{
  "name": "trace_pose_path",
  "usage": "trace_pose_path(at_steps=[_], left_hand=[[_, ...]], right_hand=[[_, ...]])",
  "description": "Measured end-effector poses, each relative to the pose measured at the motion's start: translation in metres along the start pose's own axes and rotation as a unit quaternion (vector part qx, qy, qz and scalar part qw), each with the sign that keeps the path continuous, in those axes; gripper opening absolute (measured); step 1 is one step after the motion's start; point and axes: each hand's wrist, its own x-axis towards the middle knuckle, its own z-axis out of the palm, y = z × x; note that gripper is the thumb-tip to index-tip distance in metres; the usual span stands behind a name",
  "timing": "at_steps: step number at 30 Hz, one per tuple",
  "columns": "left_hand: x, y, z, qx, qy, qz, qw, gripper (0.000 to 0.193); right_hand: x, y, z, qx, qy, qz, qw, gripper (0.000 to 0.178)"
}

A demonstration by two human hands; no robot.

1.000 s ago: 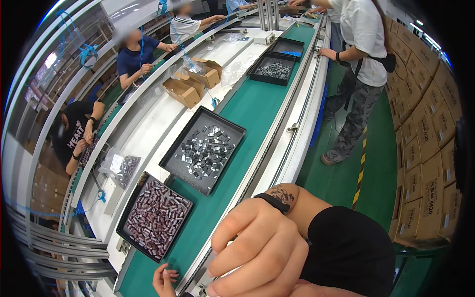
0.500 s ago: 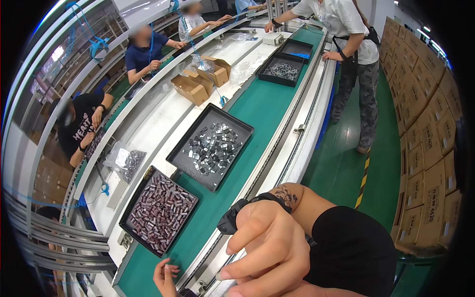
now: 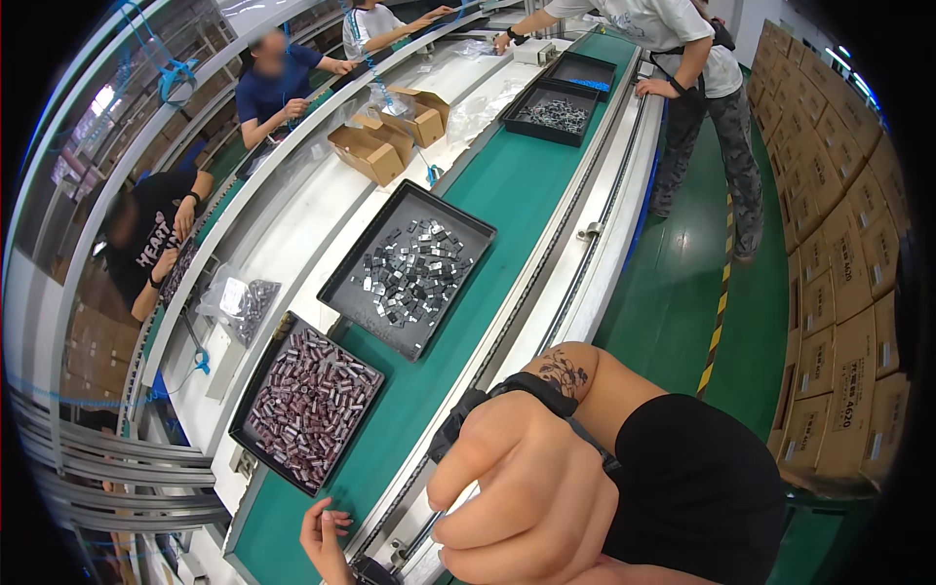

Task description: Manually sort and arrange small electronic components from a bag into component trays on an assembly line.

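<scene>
My right hand (image 3: 531, 487) is raised close to the camera, its fingers curled inward. Whatever they may hold is hidden. A black band (image 3: 536, 390) circles that wrist. At the lower edge my left hand (image 3: 324, 536) hovers over the green conveyor belt (image 3: 409, 390), fingers apart and loosely bent, nothing in them. Nearest to it, a black tray (image 3: 234, 429) holds many small maroon cylinders (image 3: 312, 405) that look like capacitors. Farther up the belt, a second black tray (image 3: 341, 302) carries loose black-and-silver parts (image 3: 414, 268). Neither hand touches a tray.
More trays stand at the far end, one with metal parts (image 3: 556, 115), one with blue parts (image 3: 590, 86). Opened cartons (image 3: 375, 151) and a bag of parts (image 3: 239, 302) lie left of the belt. A person (image 3: 673, 49) leans over its far right. Stacked boxes (image 3: 829, 244) line the right.
The fingers of my right hand have curled in more tightly. My left hand has barely moved. The trays appear slightly higher and farther left in view.
</scene>
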Motion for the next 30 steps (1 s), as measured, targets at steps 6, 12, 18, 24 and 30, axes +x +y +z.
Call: trace_pose_path(at_steps=[6,12,18,24,30], left_hand=[[0.001,0.010,0.002,0.039,-0.009,0.090,0.995,0.019],[-0.001,0.020,0.005,0.035,0.000,0.032,0.999,0.020],[-0.002,0.023,0.008,0.041,-0.006,0.023,0.999,0.025],[-0.001,0.022,0.006,0.050,-0.013,0.015,0.999,0.026],[0.000,0.023,0.009,0.051,-0.024,0.019,0.998,0.027]], right_hand=[[-0.011,-0.015,0.015,0.058,0.115,0.173,0.977,0.024],[-0.009,0.000,-0.001,0.497,0.043,0.232,0.835,0.019],[0.001,0.006,-0.015,0.658,-0.088,0.225,0.713,0.023],[0.010,0.007,-0.020,0.662,-0.143,0.216,0.703,0.034],[0.004,-0.010,-0.007,0.620,0.035,0.154,0.768,0.035]])
